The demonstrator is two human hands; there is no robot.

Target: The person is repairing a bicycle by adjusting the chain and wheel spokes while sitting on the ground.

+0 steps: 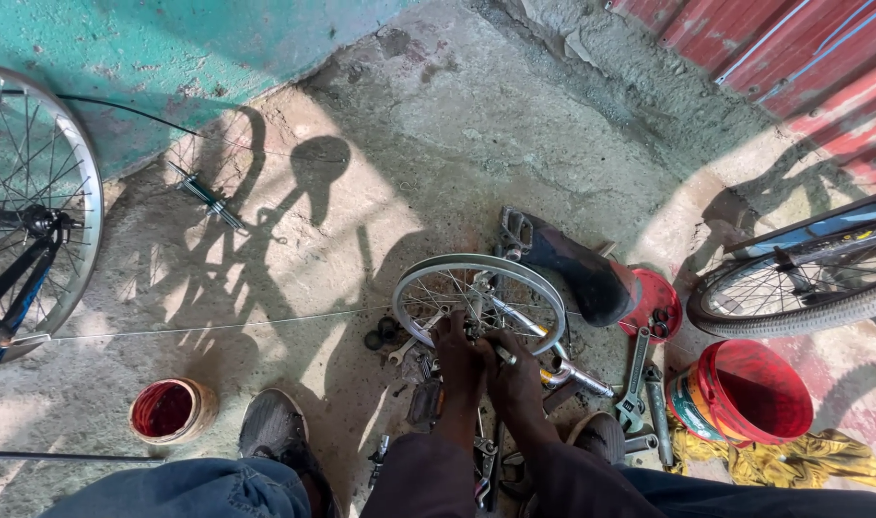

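Steel small wheel (480,297) feels stiff, light; my left hand (457,357) and right hand (511,369), together, grip its hub on the concrete floor (380,192).

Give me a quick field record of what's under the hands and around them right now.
Left hand: left hand on the small bare spoked metal wheel rim, near its hub
Right hand: right hand beside it, at the hub; grip unclear
Floor: rough concrete floor
Tools: grey adjustable wrench right of the hands
Containers: red plastic bucket at right, small red-lined tin at left
Other wheels: tyred bicycle wheel right, large spoked wheel left
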